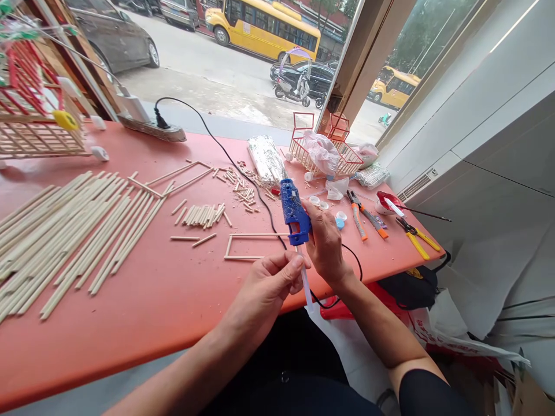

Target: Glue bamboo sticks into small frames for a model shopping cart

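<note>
My right hand (325, 242) is wrapped round a blue hot glue gun (293, 208), its back end tilted toward me. Between the thumb and fingers of my left hand (273, 277) is a translucent glue stick (307, 286), whose upper end meets the rear of the gun. Whether the stick is inside the gun I cannot tell. Just beyond my left hand lies a rectangular frame of thin wooden sticks (226, 247), partly hidden by my hands. A pile of short cut dowels (203, 215) sits to the left of it.
Long wooden dowels (87, 231) cover the table's left side. A power strip (151, 128) feeds a black cord across the table. Pliers (358, 216), yellow-handled pliers (416, 238) and a red cup (384, 203) lie right. Stick-built carts (39, 136) stand at the back, near a foil-wrapped bundle (265, 159).
</note>
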### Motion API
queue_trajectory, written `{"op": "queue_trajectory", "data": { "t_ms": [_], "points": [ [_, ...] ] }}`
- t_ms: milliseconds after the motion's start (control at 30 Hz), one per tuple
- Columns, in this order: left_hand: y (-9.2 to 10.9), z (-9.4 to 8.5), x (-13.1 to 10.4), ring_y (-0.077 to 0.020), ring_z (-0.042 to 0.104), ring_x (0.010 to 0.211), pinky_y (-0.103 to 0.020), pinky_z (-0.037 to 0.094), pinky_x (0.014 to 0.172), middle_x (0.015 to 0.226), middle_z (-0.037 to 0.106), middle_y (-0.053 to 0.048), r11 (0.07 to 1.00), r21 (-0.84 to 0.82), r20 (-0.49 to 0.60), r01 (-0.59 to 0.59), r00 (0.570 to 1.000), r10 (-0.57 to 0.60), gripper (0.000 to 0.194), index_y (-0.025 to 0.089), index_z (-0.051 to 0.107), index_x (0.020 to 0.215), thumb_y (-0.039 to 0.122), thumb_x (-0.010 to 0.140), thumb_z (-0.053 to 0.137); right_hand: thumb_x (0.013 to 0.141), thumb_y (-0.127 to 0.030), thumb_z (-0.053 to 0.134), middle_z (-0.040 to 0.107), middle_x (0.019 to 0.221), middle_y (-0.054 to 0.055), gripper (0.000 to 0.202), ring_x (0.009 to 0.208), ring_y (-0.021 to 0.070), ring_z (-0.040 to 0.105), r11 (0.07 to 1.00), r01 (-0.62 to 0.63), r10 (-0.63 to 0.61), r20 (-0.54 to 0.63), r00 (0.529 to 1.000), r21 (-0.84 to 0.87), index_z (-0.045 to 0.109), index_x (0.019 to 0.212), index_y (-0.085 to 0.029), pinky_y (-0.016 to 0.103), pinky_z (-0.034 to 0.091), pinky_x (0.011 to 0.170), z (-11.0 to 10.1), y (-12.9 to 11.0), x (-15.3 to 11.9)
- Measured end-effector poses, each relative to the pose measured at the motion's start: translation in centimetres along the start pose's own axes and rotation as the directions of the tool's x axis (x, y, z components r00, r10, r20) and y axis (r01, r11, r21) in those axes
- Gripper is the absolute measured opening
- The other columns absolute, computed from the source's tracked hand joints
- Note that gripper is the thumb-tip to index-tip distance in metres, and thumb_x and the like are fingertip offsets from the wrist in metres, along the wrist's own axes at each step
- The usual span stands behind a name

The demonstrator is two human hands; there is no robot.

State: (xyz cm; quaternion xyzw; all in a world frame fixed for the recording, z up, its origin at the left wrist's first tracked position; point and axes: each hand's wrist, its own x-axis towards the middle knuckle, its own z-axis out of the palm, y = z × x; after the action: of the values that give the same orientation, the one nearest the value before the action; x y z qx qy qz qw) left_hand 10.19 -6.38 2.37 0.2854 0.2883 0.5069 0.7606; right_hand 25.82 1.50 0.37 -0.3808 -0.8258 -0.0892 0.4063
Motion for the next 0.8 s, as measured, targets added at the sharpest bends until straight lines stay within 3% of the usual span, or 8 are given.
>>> {"op": "queue_trajectory", "data": {
  "t_ms": [200,467,800],
  "points": [
    [-0.14,-0.47,-0.15,-0.0093,0.039,0.058,-0.024,0.035,0.059,0.059,0.05,0.002,0.999,0.04,0.006,0.004,1.0,-0.004,0.037,0.015,0.073,0.069,0.048,0.075,0.088,0.101,-0.009,0.041,0.068,0.14,0.011,0.063,0.125,0.027,0.063,1.0,-0.017,0.018,0.051,0.999,-0.003,0.037,0.162,-0.024,0.046,0.049,0.11,-0.06,-0.08,-0.35],
    [-0.41,0.07,-0.22,-0.0095,0.04,0.057,-0.024,0.036,0.058,0.06,0.053,0.001,1.0,-0.029,-0.051,-0.008,0.999,0.006,0.035,0.016,0.076,0.069,0.047,0.068,0.093,0.099,-0.008,0.041,0.068,0.14,0.01,0.068,0.121,0.0279,0.064,1.0,-0.029,0.03,0.054,0.998,-0.012,0.032,0.165,-0.025,0.047,0.05,0.108,-0.06,-0.12,-0.57],
    [-0.87,-0.03,-0.24,-0.0085,0.043,0.058,-0.022,0.041,0.061,0.062,0.055,0.002,0.996,-0.088,-0.044,-0.012,0.999,0.008,0.028,0.017,0.08,0.074,0.042,0.072,0.092,0.098,-0.005,0.039,0.068,0.142,0.011,0.073,0.12,0.026,0.065,1.0,-0.008,0.009,0.059,0.998,-0.016,0.026,0.167,-0.024,0.044,0.051,0.107,-0.08,-0.3,-0.7]
  ]
}}
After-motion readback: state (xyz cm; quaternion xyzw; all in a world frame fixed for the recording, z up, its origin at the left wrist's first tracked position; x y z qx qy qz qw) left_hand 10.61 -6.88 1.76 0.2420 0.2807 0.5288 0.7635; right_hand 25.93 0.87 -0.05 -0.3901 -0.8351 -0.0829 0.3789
